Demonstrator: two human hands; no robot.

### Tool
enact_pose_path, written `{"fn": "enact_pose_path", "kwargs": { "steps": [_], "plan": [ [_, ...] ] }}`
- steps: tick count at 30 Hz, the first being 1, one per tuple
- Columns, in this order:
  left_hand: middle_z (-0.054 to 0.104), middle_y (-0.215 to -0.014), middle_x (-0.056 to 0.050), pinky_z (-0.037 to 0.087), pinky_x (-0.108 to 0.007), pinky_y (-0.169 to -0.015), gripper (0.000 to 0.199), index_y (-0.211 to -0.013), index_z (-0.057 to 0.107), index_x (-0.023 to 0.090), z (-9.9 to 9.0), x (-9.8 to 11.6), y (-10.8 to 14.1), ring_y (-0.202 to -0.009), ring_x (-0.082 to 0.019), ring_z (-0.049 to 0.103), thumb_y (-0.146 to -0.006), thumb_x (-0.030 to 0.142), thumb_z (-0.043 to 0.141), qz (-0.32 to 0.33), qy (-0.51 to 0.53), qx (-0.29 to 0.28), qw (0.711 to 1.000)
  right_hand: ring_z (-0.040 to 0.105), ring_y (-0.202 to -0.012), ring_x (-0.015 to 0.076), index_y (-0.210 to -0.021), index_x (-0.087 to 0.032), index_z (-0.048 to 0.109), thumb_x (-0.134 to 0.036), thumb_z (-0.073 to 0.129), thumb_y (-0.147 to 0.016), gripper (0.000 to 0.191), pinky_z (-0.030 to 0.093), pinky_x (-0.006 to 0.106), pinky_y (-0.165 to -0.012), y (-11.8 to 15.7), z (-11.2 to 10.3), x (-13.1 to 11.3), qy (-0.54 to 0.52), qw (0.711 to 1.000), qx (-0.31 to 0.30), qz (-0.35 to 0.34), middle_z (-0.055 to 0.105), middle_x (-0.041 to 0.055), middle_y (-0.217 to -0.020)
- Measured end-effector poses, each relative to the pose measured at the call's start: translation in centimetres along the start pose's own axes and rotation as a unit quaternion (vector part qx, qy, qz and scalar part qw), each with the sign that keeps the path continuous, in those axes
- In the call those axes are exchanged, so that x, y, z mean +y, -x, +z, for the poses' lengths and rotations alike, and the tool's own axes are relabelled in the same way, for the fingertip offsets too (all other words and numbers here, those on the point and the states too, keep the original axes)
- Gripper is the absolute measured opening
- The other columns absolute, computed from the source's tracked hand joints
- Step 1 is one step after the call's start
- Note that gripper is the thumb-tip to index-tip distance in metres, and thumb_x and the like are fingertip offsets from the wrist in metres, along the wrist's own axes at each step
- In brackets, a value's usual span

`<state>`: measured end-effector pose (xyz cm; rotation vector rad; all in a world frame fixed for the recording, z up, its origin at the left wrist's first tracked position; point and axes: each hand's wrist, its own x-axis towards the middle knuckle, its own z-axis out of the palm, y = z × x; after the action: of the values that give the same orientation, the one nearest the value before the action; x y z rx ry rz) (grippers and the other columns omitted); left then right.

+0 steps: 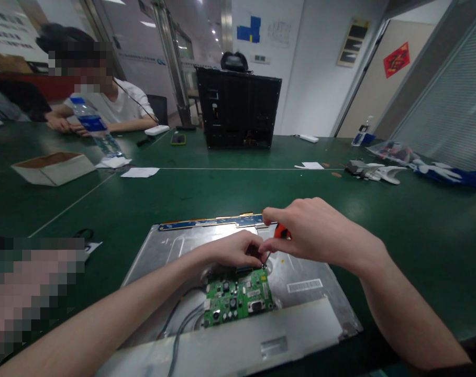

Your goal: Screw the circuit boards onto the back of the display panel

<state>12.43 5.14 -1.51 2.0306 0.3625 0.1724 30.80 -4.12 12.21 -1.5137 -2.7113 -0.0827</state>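
A screwdriver (281,231) with an orange and black handle is held in my right hand (314,230). Its thin shaft slants down to the top right corner of a green circuit board (241,306). My left hand (238,248) is closed beside the tip, thumb and fingers pinched together. Whatever sits between those fingers is too small or hidden to name. Under both hands lies the metal back of a display panel (304,267). A narrow blue circuit strip (210,223) runs along its far edge, and grey cables (188,317) lead from the board's left side.
Across the green table (230,191) stands a black monitor housing (238,110). Left are an open box (57,175), a water bottle (96,128) and a seated person (123,102). Gloves (375,172) and a plastic bag (395,152) lie right.
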Motion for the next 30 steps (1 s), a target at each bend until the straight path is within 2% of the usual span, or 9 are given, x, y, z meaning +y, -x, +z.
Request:
{"fn": "enact_pose_path", "kwargs": {
  "steps": [3, 6, 8, 13, 18, 21, 23, 26, 30],
  "plan": [
    [0.064, -0.072, 0.001, 0.044, -0.023, -0.065, 0.006, -0.079, 0.066, 0.014, 0.1, 0.0, 0.0, -0.068, -0.015, 0.058, -0.074, 0.013, 0.066, 0.002, 0.003, -0.003, 1.0, 0.059, -0.059, 0.0162, -0.096, -0.022, 0.064, -0.041, 0.052, -0.098, 0.023, 0.022, 0.027, -0.052, -0.3, 0.0, -0.2, 0.018, 1.0, 0.0, 0.007, 0.068, 0.0012, -0.069],
    [0.063, -0.072, 0.001, 0.043, -0.022, -0.063, 0.005, -0.079, 0.066, 0.014, 0.2, -0.1, -0.1, -0.068, -0.014, 0.057, -0.074, 0.013, 0.067, 0.003, 0.002, 0.004, 1.0, 0.06, -0.063, 0.0155, -0.099, -0.02, 0.058, -0.029, 0.058, -0.092, 0.011, 0.024, 0.027, -0.053, 0.0, -0.2, -0.3, -0.02, 1.0, 0.0, -0.016, 0.07, 0.0012, -0.079],
    [0.062, -0.07, 0.002, 0.042, -0.021, -0.062, 0.005, -0.078, 0.066, 0.014, 0.2, -0.2, -0.1, -0.067, -0.014, 0.056, -0.074, 0.013, 0.067, 0.002, -0.001, 0.007, 1.0, 0.063, -0.069, 0.0163, -0.099, -0.02, 0.056, -0.026, 0.062, -0.088, 0.014, 0.027, 0.026, -0.054, 0.2, -0.3, -0.4, -0.048, 0.998, -0.003, -0.031, 0.071, 0.0016, -0.086],
    [0.06, -0.067, 0.004, 0.041, -0.022, -0.063, 0.004, -0.075, 0.065, 0.015, 0.0, -0.2, -0.1, -0.067, -0.014, 0.055, -0.073, 0.013, 0.068, -0.001, -0.003, 0.001, 1.0, 0.064, -0.065, 0.0193, -0.097, -0.023, 0.062, -0.05, 0.059, -0.093, 0.028, 0.025, 0.028, -0.053, 0.2, -0.3, -0.7, -0.024, 1.0, -0.006, -0.001, 0.071, 0.0014, -0.074],
    [0.063, -0.071, 0.002, 0.044, -0.022, -0.066, 0.008, -0.077, 0.066, 0.015, 0.1, -0.1, -0.3, -0.069, -0.014, 0.058, -0.072, 0.009, 0.067, -0.001, 0.012, -0.004, 1.0, 0.06, -0.061, 0.0168, -0.096, -0.021, 0.06, -0.029, 0.057, -0.092, 0.01, 0.025, 0.027, -0.053, 0.2, -0.4, -0.6, -0.021, 1.0, -0.008, -0.007, 0.07, 0.0011, -0.074],
    [0.06, -0.068, 0.004, 0.042, -0.022, -0.063, 0.008, -0.078, 0.066, 0.015, 0.1, 0.0, -0.2, -0.064, -0.012, 0.055, -0.073, 0.009, 0.069, -0.01, 0.003, -0.004, 1.0, 0.063, -0.069, 0.0173, -0.101, -0.02, 0.057, -0.023, 0.061, -0.087, 0.015, 0.029, 0.027, -0.055, 0.5, -0.6, -0.2, -0.062, 0.997, -0.018, -0.032, 0.071, 0.0018, -0.087],
    [0.059, -0.066, 0.005, 0.042, -0.021, -0.063, 0.009, -0.076, 0.066, 0.015, 0.0, 0.2, -0.1, -0.064, -0.012, 0.054, -0.073, 0.008, 0.07, -0.014, -0.004, -0.007, 1.0, 0.065, -0.073, 0.0186, -0.105, -0.021, 0.058, -0.028, 0.063, -0.088, 0.019, 0.031, 0.027, -0.057, 0.6, -0.6, 0.1, -0.072, 0.997, -0.025, -0.034, 0.072, 0.0019, -0.09],
    [0.06, -0.069, 0.004, 0.042, -0.021, -0.063, 0.009, -0.077, 0.066, 0.016, -0.1, 0.4, -0.1, -0.066, -0.013, 0.055, -0.074, 0.008, 0.069, -0.017, -0.001, -0.011, 1.0, 0.064, -0.069, 0.0197, -0.107, -0.023, 0.06, -0.041, 0.062, -0.092, 0.024, 0.029, 0.027, -0.056, 0.5, -0.4, 0.2, -0.043, 0.999, -0.029, -0.002, 0.071, 0.0012, -0.08],
    [0.061, -0.07, 0.003, 0.043, -0.021, -0.062, 0.011, -0.079, 0.066, 0.015, 0.0, 0.4, -0.1, -0.065, -0.012, 0.056, -0.074, 0.006, 0.068, -0.016, 0.014, -0.018, 1.0, 0.06, -0.06, 0.0169, -0.1, -0.023, 0.061, -0.038, 0.053, -0.097, 0.017, 0.028, 0.027, -0.054, 0.3, -0.3, 0.2, -0.026, 0.999, -0.034, 0.005, 0.068, -0.0003, -0.071]
  ]
}}
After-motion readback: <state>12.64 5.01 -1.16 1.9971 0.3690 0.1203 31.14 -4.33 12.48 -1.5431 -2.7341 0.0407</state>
